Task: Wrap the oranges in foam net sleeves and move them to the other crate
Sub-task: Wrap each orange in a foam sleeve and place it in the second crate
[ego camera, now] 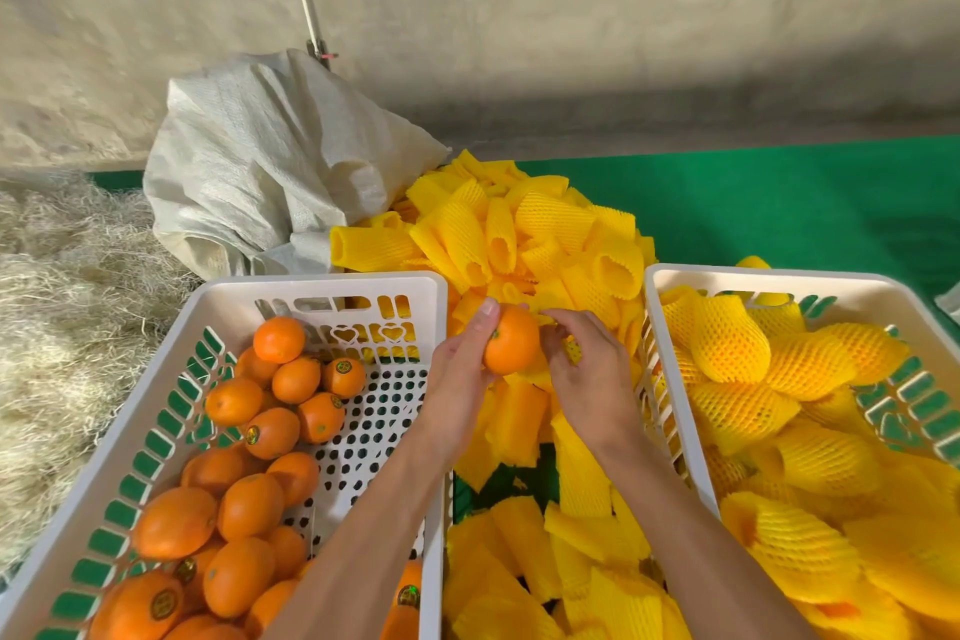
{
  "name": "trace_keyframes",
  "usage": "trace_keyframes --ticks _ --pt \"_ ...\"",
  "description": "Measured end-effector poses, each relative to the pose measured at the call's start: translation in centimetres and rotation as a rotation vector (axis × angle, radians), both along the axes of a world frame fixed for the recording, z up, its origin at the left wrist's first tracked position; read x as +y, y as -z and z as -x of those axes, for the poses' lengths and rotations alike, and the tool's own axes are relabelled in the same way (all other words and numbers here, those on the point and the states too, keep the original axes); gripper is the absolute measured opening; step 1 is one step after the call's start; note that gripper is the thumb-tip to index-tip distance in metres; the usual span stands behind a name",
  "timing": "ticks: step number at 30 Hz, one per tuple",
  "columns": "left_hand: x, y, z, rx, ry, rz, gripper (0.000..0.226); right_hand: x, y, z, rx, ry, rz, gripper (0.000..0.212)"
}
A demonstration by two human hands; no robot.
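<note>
A makeshift fruit-packing spot in a farm shed or storeroom.

A rough, unpainted plaster wall [519,16] rises behind a work surface covered in green matting [779,203]. Two white perforated plastic crates sit at its near edge: the left crate [332,283] holds bare stickered oranges [249,504], the right crate [779,276] holds fruit already in yellow foam net sleeves [727,343]. A heap of empty sleeves [519,234] fills the gap between them. A woven white sack [260,161] slumps at the far left corner, beside loose dry straw [62,276].
</note>
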State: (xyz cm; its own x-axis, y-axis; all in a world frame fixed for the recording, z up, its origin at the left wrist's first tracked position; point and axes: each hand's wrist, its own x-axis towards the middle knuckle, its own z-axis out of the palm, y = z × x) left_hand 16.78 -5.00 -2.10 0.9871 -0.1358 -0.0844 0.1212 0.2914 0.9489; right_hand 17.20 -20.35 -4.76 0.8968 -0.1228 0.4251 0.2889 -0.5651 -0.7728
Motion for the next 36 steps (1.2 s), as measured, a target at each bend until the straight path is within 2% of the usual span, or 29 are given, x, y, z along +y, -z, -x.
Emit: trace_keyframes --ticks 3,6,9,12,15,18,20,23,25,29,33,35,36 --pt "-0.5 0.3 0.4 -0.042 -0.069 -0.125 0.046 0.0 -0.4 0.0 -0.027 0.091 0.003 0.018" --pt "-1.5 0.7 0.7 -0.200 -0.161 -0.355 0.045 -0.5 -0.6 0.0 0.035 0.126 -0.057 0.023" --pt "-1.7 0.9 0.6 -0.288 -0.290 -0.480 0.042 -0.3 -1.0 0.4 -0.044 0.102 0.000 0.024" --pt "-1.3 1.3 0.4 -0.298 -0.420 -0.553 0.044 0.5 -1.3 1.0 -0.115 0.018 0.064 0.023" --pt "-1.3 1.8 0.3 -0.304 -0.407 -0.644 0.046 0.8 -1.2 1.2 -0.187 -0.026 0.068 0.020" --pt "-1.4 1.7 0.4 -0.309 -0.299 -0.541 0.033 0.8 -1.1 1.2 -0.157 -0.016 0.093 0.019" --pt "-1.5 1.6 0.5 -0.205 -0.168 -0.399 0.026 0.5 -1.0 1.1 -0.107 0.076 0.116 0.022" --pt "-1.7 2.0 0.5 -0.140 -0.072 -0.393 0.043 -0.4 -0.7 0.5 -0.039 0.181 0.127 0.027" --pt "-1.8 2.4 0.3 -0.182 -0.137 -0.446 0.053 -1.0 -0.8 0.3 -0.015 0.205 0.101 0.028" --pt "-1.8 2.5 0.3 -0.253 -0.316 -0.501 0.053 -0.9 -0.9 0.3 -0.014 0.167 0.134 0.028" --pt "-1.4 2.2 0.4 -0.334 -0.456 -0.526 0.073 0.7 -1.3 1.1 -0.185 0.048 0.228 0.024" --pt "-1.1 2.2 0.4 -0.311 -0.472 -0.528 0.087 1.2 -1.4 1.3 -0.308 -0.007 0.305 0.025" --pt "-0.9 2.1 0.4 -0.293 -0.465 -0.539 0.087 1.2 -1.4 1.4 -0.356 -0.036 0.345 0.026"
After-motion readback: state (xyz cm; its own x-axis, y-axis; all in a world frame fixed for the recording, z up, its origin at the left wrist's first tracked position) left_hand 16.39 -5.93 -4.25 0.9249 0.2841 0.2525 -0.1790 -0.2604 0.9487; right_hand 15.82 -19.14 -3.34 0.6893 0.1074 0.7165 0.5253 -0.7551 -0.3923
